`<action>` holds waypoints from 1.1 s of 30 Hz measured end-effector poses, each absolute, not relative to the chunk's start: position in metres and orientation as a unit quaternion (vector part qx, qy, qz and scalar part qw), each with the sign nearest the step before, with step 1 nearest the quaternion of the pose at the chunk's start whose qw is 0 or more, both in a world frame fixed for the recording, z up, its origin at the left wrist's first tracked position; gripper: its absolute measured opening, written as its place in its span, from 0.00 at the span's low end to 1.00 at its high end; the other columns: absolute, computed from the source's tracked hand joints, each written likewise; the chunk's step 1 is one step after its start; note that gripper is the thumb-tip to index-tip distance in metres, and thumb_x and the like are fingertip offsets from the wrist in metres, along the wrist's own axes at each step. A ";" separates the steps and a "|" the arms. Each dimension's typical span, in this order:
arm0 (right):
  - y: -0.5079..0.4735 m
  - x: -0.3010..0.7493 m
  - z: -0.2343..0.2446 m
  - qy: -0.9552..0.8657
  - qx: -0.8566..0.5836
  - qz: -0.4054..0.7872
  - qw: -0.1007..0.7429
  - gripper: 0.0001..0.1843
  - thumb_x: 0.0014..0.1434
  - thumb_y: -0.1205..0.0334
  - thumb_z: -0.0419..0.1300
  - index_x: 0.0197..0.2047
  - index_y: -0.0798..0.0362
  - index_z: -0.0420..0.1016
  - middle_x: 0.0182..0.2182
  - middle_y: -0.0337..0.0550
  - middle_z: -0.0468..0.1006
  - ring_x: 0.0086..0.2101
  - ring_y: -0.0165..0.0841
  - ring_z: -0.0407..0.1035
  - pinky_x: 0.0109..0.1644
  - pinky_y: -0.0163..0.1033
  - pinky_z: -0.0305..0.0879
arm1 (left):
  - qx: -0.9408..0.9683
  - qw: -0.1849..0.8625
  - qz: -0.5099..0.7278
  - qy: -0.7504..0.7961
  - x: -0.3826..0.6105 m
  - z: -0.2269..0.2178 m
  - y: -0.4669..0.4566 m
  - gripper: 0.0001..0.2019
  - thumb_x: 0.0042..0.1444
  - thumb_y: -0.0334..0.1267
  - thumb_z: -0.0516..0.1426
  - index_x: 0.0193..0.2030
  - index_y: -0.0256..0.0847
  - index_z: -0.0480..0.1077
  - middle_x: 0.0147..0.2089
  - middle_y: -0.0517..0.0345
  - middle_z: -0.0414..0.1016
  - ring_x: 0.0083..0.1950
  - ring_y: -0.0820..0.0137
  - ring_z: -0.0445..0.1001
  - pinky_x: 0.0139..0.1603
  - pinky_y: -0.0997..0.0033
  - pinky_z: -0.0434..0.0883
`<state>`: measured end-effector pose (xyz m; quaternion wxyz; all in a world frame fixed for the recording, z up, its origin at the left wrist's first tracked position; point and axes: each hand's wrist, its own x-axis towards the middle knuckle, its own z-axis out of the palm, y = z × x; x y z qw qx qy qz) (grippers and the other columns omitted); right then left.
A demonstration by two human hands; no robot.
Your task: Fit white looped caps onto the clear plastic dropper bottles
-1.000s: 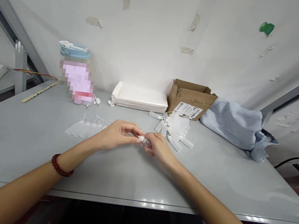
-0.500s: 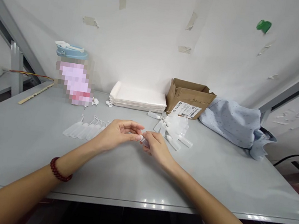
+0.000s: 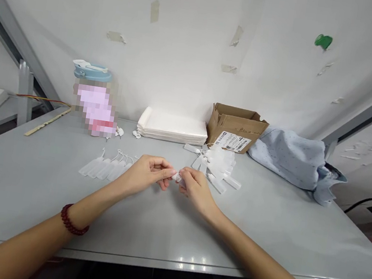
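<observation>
My left hand (image 3: 151,171) pinches the white end of a small translucent plastic tube (image 3: 176,177) between thumb and fingers. My right hand (image 3: 196,188) is closed round the tube's body and hides most of it. The fingertips of both hands nearly meet over the table. Left of my left hand, several similar translucent tubes with white string loops (image 3: 103,167) lie side by side in a slanted row, partly covered by the hand. A loose heap of translucent tubes (image 3: 217,163) lies just beyond my right hand.
A stack of white padded envelopes (image 3: 173,129) and an open cardboard box (image 3: 236,128) stand by the wall. Blue-grey cloth (image 3: 288,157) lies at the right. A blue-lidded container (image 3: 93,72), partly blurred, and a yellowish strip (image 3: 47,122) are at the left of the grey table (image 3: 145,226).
My left hand's fingers have curled in and closed on the tube's white end. My right hand keeps its hold. The view has tilted up slightly.
</observation>
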<state>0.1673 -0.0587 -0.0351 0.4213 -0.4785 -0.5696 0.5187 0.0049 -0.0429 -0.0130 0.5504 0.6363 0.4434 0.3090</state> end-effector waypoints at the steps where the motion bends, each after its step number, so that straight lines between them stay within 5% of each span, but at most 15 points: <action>1: -0.058 0.167 -0.036 -0.571 -0.480 0.515 0.422 0.15 0.53 0.59 0.49 0.18 0.51 0.52 0.15 0.30 0.50 0.18 0.23 0.46 0.21 0.32 0.44 | 0.635 0.552 0.307 0.444 0.005 -0.013 -0.043 0.12 0.52 0.44 0.59 0.32 0.36 0.72 0.25 0.59 0.73 0.26 0.71 0.73 0.34 0.69 0.72; 10: -0.060 0.169 -0.039 -0.620 -0.508 0.454 0.390 0.16 0.56 0.59 0.48 0.19 0.51 0.53 0.16 0.32 0.53 0.20 0.25 0.50 0.23 0.32 0.47 | 0.612 0.578 0.330 0.427 0.004 -0.019 -0.042 0.10 0.46 0.41 0.63 0.33 0.38 0.74 0.33 0.57 0.78 0.38 0.67 0.75 0.46 0.65 0.71; 19: -0.057 0.169 -0.039 -0.570 -0.479 0.523 0.414 0.16 0.54 0.59 0.50 0.19 0.50 0.50 0.16 0.30 0.49 0.19 0.25 0.47 0.22 0.32 0.47 | 0.652 0.556 0.358 0.370 0.003 -0.021 -0.040 0.09 0.45 0.37 0.64 0.34 0.38 0.73 0.39 0.55 0.75 0.44 0.65 0.72 0.48 0.65 0.69; 23: -0.058 0.169 -0.038 -0.589 -0.481 0.501 0.414 0.17 0.56 0.58 0.49 0.19 0.50 0.51 0.16 0.30 0.50 0.19 0.25 0.48 0.23 0.32 0.48 | 0.644 0.562 0.317 0.412 0.004 -0.018 -0.041 0.11 0.51 0.44 0.61 0.36 0.39 0.74 0.35 0.56 0.76 0.39 0.68 0.74 0.44 0.67 0.70; 27: -0.059 0.170 -0.039 -0.640 -0.498 0.422 0.405 0.17 0.58 0.57 0.48 0.20 0.51 0.52 0.18 0.32 0.53 0.21 0.26 0.51 0.24 0.32 0.48 | 0.651 0.573 0.268 0.420 0.005 -0.017 -0.043 0.14 0.54 0.46 0.58 0.28 0.37 0.72 0.25 0.59 0.72 0.27 0.72 0.71 0.34 0.70 0.69; 33: -0.056 0.171 -0.039 -0.611 -0.499 0.467 0.400 0.15 0.56 0.59 0.48 0.19 0.51 0.53 0.16 0.30 0.52 0.19 0.25 0.50 0.24 0.32 0.49 | 0.656 0.564 0.287 0.411 0.002 -0.019 -0.042 0.12 0.49 0.42 0.62 0.38 0.38 0.74 0.32 0.58 0.76 0.33 0.70 0.73 0.40 0.69 0.70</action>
